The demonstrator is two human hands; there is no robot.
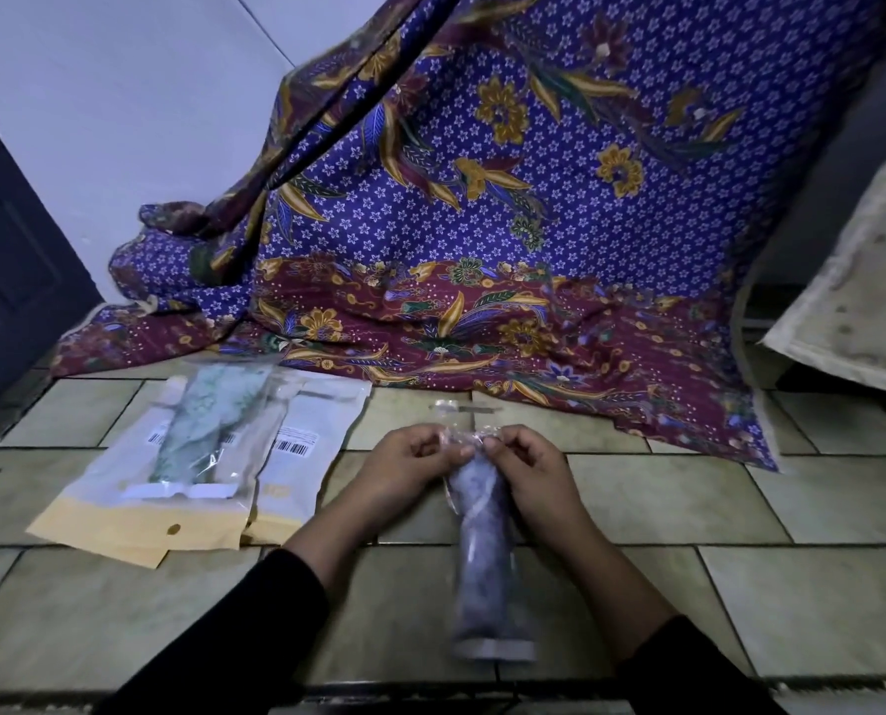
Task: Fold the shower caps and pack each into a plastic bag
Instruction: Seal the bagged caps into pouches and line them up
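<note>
Plastic bag: clear, long, flat on the tile floor btwn both forearms, mouth end up at the fingers.
Shower cap: purple-ish, rolled, sits inside that bag.
L hand: fingers curled, pinching the bag's top edge from the left.
R hand: pinching the same edge, opposite side.
Green cap: bagged, lying on yellow-edged pouches w/ barcodes, left of the hands.
Batik cloth: purple & maroon, draped behind.
</note>
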